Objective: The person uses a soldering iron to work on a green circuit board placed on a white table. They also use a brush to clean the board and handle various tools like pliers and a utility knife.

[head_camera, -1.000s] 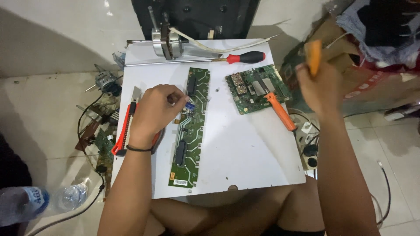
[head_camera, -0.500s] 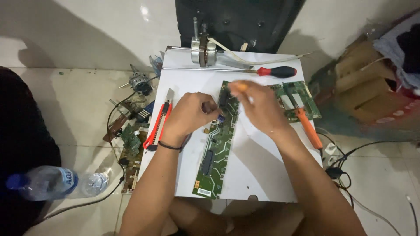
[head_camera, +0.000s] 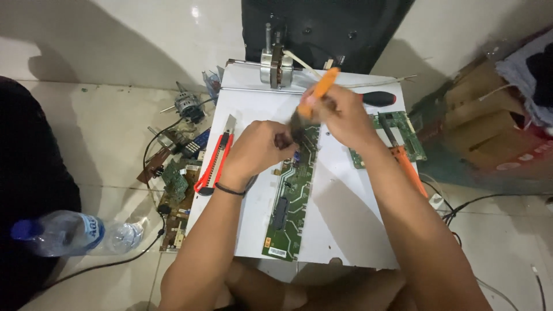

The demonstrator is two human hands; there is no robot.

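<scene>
A long narrow green circuit board lies lengthwise on a white work board. My left hand presses on the circuit board's upper left edge, fingers curled; whether it pinches anything is hidden. My right hand grips an orange-handled brush, whose dark bristles touch the top end of the circuit board right beside my left fingers.
A red utility knife lies left of my left hand. A second green board, an orange soldering iron and a screwdriver lie right. A small motor sits at the far edge. Loose parts and a water bottle are on the floor.
My right hand came in from the far right with the orange-handled brush and now holds it on the top of the long board. My left hand stayed put.
</scene>
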